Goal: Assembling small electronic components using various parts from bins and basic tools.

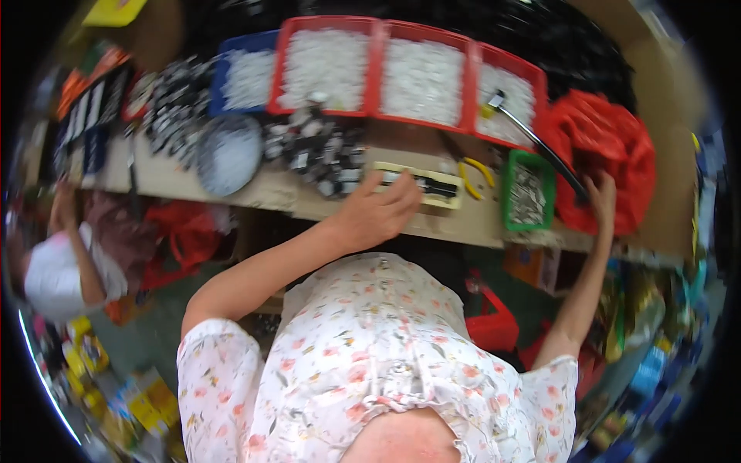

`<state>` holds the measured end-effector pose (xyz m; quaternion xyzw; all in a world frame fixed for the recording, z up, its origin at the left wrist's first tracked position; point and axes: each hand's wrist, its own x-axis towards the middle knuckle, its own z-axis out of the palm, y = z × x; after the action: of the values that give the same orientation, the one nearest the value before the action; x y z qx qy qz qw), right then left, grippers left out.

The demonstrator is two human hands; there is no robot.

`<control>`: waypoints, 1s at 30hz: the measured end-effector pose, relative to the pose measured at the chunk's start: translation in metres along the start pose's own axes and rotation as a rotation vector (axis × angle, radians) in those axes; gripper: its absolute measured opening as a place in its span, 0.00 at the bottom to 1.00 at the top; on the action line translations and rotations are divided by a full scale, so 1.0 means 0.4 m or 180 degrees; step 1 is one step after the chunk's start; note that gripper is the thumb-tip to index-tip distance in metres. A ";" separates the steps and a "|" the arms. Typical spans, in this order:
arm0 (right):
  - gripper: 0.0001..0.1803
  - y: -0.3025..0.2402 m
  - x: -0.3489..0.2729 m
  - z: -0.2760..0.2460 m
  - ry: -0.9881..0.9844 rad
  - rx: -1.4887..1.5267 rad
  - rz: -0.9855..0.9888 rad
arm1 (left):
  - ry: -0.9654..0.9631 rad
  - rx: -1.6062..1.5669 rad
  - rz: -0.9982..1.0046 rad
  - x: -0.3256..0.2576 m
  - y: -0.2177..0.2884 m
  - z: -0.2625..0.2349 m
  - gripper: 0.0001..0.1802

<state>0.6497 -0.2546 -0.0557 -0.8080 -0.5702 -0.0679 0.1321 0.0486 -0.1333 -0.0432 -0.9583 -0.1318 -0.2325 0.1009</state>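
Observation:
On the bench's front part lies a cream oblong holder (450, 202) with a black strip (437, 187) in its slot. My left hand (378, 212) is over its left end, fingers bent down and touching it; what the fingertips grip is hidden. At the far right, my right hand (604, 202) is up against a crumpled red plastic bag (629, 166), its fingers blurred. Right beside those fingers is the dark end of a long black and silver tool (536, 140), which slants up-left over the red trays; I cannot tell whether the hand grips it.
Red trays (468, 85) and a blue tray (218, 81) hold small white pieces. Piles of black and silver parts (328, 158) flank a round bowl (229, 184). Yellow-handled pliers (480, 174) lie by a green basket (505, 189) of metal pieces. Another person (73, 266) sits at left.

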 end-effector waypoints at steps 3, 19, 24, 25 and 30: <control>0.16 0.046 0.011 0.077 -0.0014 0.0271 -0.0293 | -0.0185 0.0088 -0.0218 -0.005 0.016 0.002 0.23; 0.13 -0.156 0.018 -0.014 0.0047 0.2773 0.0865 | 0.0598 0.0198 -0.2604 -0.220 -0.507 -0.147 0.08; 0.14 -0.169 0.001 -0.026 0.0387 0.2526 0.0874 | 0.0047 -0.0014 -0.2732 -0.194 -0.580 -0.088 0.11; 0.14 -0.167 0.000 -0.025 0.0386 0.2524 0.0875 | -0.0096 0.0047 -0.2643 -0.176 -0.587 -0.078 0.11; 0.15 -0.171 -0.011 -0.024 0.0214 0.2733 0.0955 | -0.0912 -0.0018 -0.2780 -0.114 -0.622 -0.053 0.10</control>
<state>0.5845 -0.2396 -0.0385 -0.7511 -0.4187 0.1683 0.4819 -0.0739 0.0869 -0.0135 -0.8357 -0.5354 -0.1188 -0.0284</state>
